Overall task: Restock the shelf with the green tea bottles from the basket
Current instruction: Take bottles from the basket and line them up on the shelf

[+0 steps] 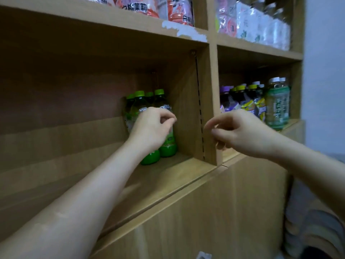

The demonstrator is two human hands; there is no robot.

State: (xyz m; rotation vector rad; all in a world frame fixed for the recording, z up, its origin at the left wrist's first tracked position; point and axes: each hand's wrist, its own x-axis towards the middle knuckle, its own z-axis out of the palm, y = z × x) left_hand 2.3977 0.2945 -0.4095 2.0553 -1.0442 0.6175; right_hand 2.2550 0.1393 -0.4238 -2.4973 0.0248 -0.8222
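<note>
The green tea bottles [149, 126] (clear ribbed plastic, green caps) stand clustered in the shelf [168, 176] compartment's back right corner. The left hand [151, 128] rests against the front bottle, fingers loosely curled. The right hand [240, 133] hovers empty, fingers narrow, at the wooden divider [210, 109]. Placement appears finished; the next move calls for another bottle from the basket, which is out of view.

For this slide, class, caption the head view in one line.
Left hand at green tea bottles on shelf; right hand empty.

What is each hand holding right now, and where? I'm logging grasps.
Left hand rests on a green tea bottle at its label; firm grip cannot be told. Right hand holds nothing.
</note>
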